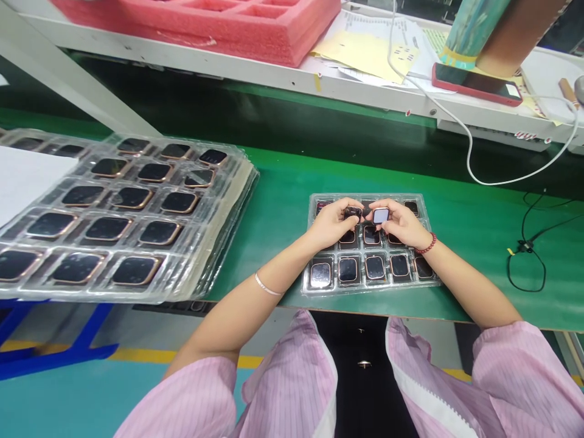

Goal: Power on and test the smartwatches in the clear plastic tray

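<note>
A clear plastic tray (pixel 328 291) lies on the green bench in front of me, with dark square watch faces in its pockets. Above its middle, my left hand (pixel 335 220) pinches one watch face (pixel 353 212) with a dark screen. Close beside it, my right hand (pixel 401 222) grips another watch face (pixel 380 215), whose screen looks pale and bright. The two pieces are held a small gap apart. My hands and wrists hide part of the tray's upper rows.
Stacked clear trays (pixel 214 243) of watch faces stand at the left, partly under a white sheet (pixel 31 179). A shelf (pixel 255 72) behind holds a pink foam block (pixel 292 36), papers and a red-edged phone (pixel 477 84). A white cable (pixel 469 146) hangs from it; a black cable (pixel 527 246) lies right.
</note>
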Demonstrator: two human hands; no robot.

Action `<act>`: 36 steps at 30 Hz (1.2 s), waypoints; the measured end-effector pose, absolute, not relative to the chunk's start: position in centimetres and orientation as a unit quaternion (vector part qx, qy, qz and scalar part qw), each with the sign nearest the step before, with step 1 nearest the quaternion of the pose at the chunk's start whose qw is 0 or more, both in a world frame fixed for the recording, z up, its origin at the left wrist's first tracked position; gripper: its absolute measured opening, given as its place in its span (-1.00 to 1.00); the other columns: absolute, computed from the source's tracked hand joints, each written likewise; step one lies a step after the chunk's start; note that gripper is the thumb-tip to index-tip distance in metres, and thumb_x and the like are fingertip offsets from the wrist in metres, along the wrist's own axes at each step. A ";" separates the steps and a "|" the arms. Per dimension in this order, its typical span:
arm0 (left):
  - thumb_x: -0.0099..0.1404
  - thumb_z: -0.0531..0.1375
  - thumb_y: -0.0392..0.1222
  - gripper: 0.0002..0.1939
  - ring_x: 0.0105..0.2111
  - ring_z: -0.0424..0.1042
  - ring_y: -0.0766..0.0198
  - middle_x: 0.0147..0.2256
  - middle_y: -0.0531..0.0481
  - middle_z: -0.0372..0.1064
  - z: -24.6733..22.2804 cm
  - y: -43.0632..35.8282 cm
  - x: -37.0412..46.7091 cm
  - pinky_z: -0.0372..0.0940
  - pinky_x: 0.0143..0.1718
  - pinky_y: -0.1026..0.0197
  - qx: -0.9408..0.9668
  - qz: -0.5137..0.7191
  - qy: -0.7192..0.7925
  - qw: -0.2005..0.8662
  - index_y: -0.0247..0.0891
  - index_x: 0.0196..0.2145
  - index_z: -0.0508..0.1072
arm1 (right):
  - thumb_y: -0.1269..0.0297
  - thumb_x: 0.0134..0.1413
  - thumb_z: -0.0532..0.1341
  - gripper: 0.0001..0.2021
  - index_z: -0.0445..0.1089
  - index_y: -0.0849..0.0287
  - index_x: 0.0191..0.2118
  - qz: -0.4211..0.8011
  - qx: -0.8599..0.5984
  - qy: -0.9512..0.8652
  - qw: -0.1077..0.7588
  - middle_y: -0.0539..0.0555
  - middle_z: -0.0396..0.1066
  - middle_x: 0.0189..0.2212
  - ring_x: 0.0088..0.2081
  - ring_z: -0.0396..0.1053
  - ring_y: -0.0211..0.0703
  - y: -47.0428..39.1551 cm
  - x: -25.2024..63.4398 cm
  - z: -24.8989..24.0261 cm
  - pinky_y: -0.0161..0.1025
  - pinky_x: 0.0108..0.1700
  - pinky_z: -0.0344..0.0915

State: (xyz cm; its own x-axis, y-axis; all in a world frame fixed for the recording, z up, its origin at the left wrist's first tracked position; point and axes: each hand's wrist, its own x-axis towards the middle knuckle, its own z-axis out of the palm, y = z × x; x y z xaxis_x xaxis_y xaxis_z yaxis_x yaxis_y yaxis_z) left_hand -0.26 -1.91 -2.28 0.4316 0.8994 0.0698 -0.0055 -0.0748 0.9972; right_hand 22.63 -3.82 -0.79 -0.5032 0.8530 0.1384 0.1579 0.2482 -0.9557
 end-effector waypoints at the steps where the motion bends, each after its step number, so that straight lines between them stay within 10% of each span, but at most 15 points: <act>1: 0.14 0.24 -0.34 -0.64 -0.31 0.52 0.25 -0.24 -0.06 0.53 -2.3 -1.9 -0.3 0.42 -0.24 0.17 0.616 0.392 0.361 0.580 -0.28 -0.07 0.45 | 0.42 0.09 0.20 -0.58 0.32 0.12 0.11 0.503 -0.359 -0.706 0.345 0.14 0.53 -0.08 -0.22 0.53 -0.14 -3.8 22.7 -0.8 -0.24 -0.27 0.49; 22: 0.01 0.22 -0.47 -0.44 -0.10 0.51 0.18 -0.06 -0.12 0.50 -2.7 -1.6 -0.3 0.43 -0.05 0.12 0.604 0.406 0.353 0.587 -0.27 0.02 0.42 | 0.47 0.02 0.22 -0.51 0.33 0.15 0.12 0.574 -0.377 -0.626 0.369 0.14 0.56 -0.06 -0.31 0.52 -0.21 -3.2 22.9 -1.3 -0.35 -0.44 0.45; 36: 0.09 0.23 -0.42 -0.54 -0.37 0.50 0.35 -0.13 -0.06 0.51 -2.4 -1.8 -0.3 0.42 -0.21 0.21 0.608 0.399 0.355 0.587 -0.28 -0.02 0.41 | 0.42 0.13 0.20 -0.58 0.32 0.14 0.13 0.522 -0.378 -0.676 0.357 0.14 0.55 -0.09 -0.33 0.51 -0.22 -3.3 22.8 -1.6 -0.34 -0.43 0.45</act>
State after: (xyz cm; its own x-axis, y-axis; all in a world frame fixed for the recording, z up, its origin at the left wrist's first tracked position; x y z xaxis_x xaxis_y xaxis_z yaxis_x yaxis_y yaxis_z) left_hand -0.31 -1.77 -2.35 0.4285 0.9010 0.0678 -0.0375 -0.0572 0.9977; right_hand 22.83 -3.30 -1.61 -0.4585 0.8844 0.0871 0.1382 0.1678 -0.9761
